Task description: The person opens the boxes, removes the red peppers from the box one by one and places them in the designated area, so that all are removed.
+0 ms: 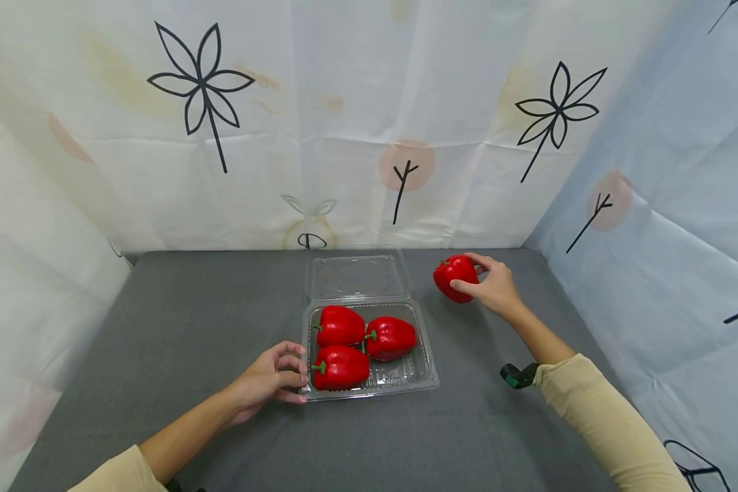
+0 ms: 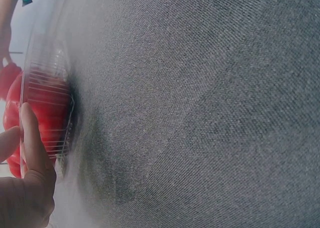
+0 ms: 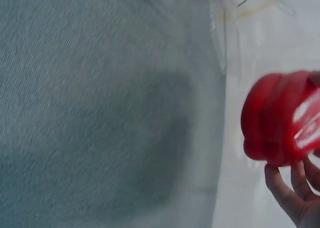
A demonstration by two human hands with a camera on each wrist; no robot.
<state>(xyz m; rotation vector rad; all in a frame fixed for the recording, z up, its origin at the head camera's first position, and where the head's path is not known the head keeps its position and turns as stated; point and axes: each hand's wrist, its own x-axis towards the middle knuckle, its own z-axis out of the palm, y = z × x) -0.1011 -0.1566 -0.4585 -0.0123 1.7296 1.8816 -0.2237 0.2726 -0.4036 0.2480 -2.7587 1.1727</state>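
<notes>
item: one red pepper (image 1: 456,280), gripped in my right hand (image 1: 497,288) above the grey table (image 1: 221,307), right of the clear container (image 1: 402,377); in the head view its stem points up-left, long axis slanting down-right.
item: three peppers (image 1: 341,367) inside, lying lengthwise, stems leftward.
item: my left hand (image 1: 264,381), fingers loosely extended, touching the container's left side.

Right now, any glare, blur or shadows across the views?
Head: fairly crisp, small glints on the boxed peppers; left wrist: haze and blur around the clear container; right wrist: white glare on the held pepper, soft dark shadow on the gray tabletop.
</notes>
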